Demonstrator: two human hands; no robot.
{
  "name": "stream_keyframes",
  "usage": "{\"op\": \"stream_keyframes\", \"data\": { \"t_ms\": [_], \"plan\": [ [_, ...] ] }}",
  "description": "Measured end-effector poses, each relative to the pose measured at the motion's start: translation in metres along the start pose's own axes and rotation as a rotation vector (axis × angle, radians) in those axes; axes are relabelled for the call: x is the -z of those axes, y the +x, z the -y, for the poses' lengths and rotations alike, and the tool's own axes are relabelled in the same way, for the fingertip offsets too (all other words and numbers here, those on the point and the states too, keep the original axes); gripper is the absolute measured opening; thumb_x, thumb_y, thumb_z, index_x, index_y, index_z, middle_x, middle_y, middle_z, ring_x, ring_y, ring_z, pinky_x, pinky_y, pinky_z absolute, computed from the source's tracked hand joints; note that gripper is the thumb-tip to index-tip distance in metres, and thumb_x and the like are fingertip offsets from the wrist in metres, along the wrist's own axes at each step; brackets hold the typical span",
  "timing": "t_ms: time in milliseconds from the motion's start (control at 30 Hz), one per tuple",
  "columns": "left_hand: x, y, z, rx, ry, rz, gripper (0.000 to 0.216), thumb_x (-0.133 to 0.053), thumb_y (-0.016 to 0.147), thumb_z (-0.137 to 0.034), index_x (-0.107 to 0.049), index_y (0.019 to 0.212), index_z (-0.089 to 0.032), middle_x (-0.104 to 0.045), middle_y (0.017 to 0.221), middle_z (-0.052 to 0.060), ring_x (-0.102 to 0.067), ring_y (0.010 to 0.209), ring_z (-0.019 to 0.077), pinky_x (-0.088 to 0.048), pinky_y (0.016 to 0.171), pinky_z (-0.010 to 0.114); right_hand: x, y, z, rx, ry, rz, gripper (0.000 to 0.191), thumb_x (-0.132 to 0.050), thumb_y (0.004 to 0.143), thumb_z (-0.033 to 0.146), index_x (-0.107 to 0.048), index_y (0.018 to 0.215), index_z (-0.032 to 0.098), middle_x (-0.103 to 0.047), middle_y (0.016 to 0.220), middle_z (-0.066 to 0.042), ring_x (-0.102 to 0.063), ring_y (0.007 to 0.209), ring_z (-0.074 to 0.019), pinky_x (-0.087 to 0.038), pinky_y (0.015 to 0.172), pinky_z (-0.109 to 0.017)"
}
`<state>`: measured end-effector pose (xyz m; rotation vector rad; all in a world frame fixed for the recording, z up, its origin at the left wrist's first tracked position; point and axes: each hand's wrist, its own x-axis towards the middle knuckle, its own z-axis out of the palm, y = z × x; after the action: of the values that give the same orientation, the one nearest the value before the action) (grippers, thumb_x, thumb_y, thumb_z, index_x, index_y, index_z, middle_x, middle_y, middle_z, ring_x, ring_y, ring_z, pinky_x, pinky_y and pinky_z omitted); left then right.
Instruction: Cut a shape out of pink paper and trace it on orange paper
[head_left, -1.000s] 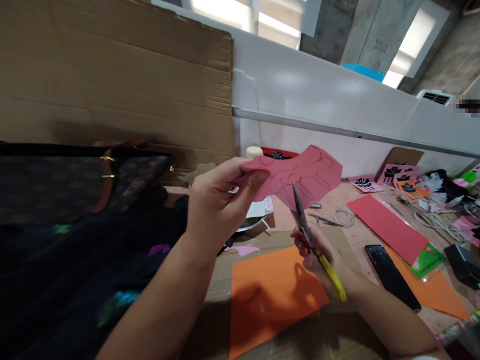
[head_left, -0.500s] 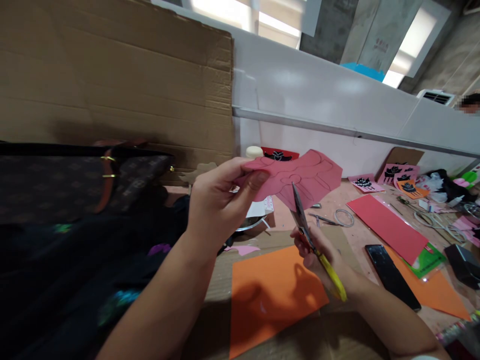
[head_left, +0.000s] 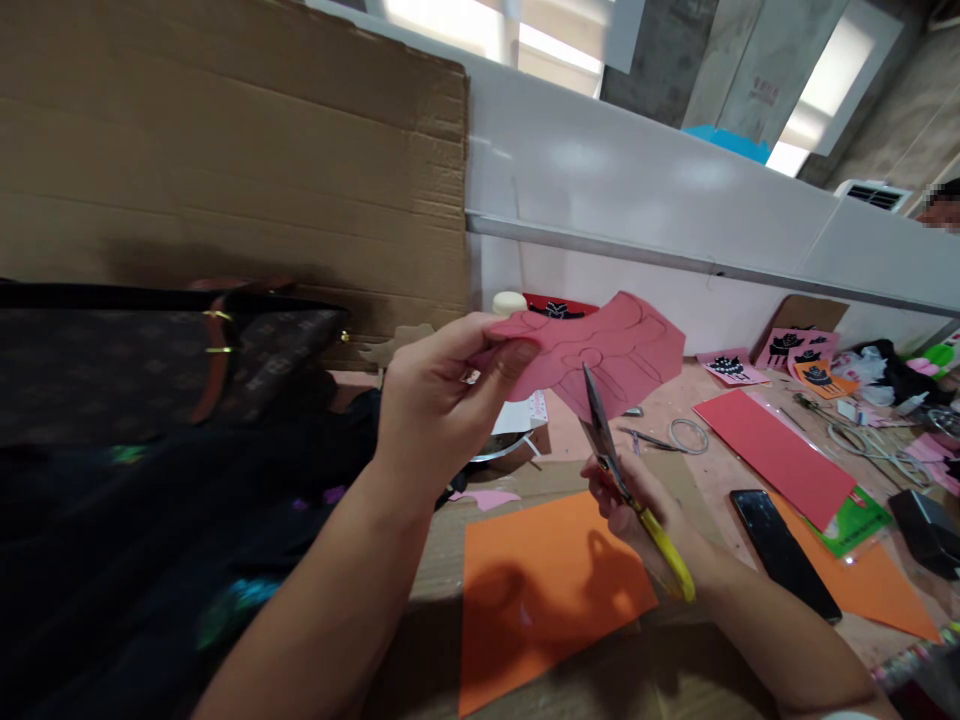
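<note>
My left hand [head_left: 454,400] pinches the left end of a pink sheet of paper [head_left: 637,350] between thumb and fingers. Curved pencil-like outlines and a small circle are drawn on the sheet, and its edge is partly cut. Wrapped round the yellow handles of a pair of scissors [head_left: 606,440] is my right hand [head_left: 637,505]. The blades point up, with their tip at the drawn lines near the circle. Below both hands lies an orange sheet [head_left: 540,620], with their shadows on it. A pink paper scrap [head_left: 487,498] rests just behind it.
At left are a patterned brown bag [head_left: 112,370] and dark cloth [head_left: 150,560], before a tall cardboard panel [head_left: 225,150]. On the right lie a black phone [head_left: 784,555], a red sheet [head_left: 780,450], a thin tool with a looped cord [head_left: 688,436] and decorated paper pieces [head_left: 727,367].
The top edge of the pink sheet has tilted up slightly. Both hands and the scissors have stayed almost where they were.
</note>
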<state>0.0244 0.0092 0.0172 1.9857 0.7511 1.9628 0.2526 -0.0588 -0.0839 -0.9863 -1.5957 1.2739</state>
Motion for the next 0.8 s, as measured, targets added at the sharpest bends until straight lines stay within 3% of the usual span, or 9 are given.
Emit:
{"op": "stream_keyframes", "data": {
  "t_ms": [167, 533, 800],
  "plan": [
    [-0.001, 0.001, -0.001, 0.005, -0.019, -0.002, 0.011, -0.070, 0.094, -0.032, -0.078, 0.095, -0.024, -0.072, 0.078, 0.001, -0.059, 0.064, 0.0148, -0.047, 0.056, 0.025, 0.000, -0.001, 0.008, 0.021, 0.060, 0.018, 0.042, -0.072, 0.089, 0.060, -0.064, 0.116, 0.029, -0.054, 0.097, -0.004, -0.050, 0.084, -0.0184, -0.046, 0.070, -0.026],
    [-0.001, 0.002, 0.001, -0.012, -0.064, 0.007, 0.011, -0.072, 0.094, -0.030, -0.079, 0.098, -0.024, -0.074, 0.081, 0.000, -0.062, 0.066, 0.0132, -0.048, 0.056, 0.023, -0.007, -0.002, 0.023, 0.016, 0.038, -0.005, 0.045, -0.073, 0.086, 0.064, -0.064, 0.110, 0.028, -0.050, 0.091, -0.002, -0.047, 0.081, -0.0176, -0.046, 0.071, -0.026],
    [0.000, 0.002, 0.001, 0.008, -0.037, 0.005, 0.012, -0.072, 0.093, -0.032, -0.079, 0.096, -0.023, -0.074, 0.080, 0.001, -0.062, 0.064, 0.0149, -0.047, 0.055, 0.025, -0.004, -0.001, 0.014, 0.022, 0.032, 0.007, 0.042, -0.071, 0.088, 0.062, -0.066, 0.112, 0.029, -0.050, 0.088, -0.002, -0.046, 0.073, -0.0169, -0.046, 0.064, -0.026]
  ]
}}
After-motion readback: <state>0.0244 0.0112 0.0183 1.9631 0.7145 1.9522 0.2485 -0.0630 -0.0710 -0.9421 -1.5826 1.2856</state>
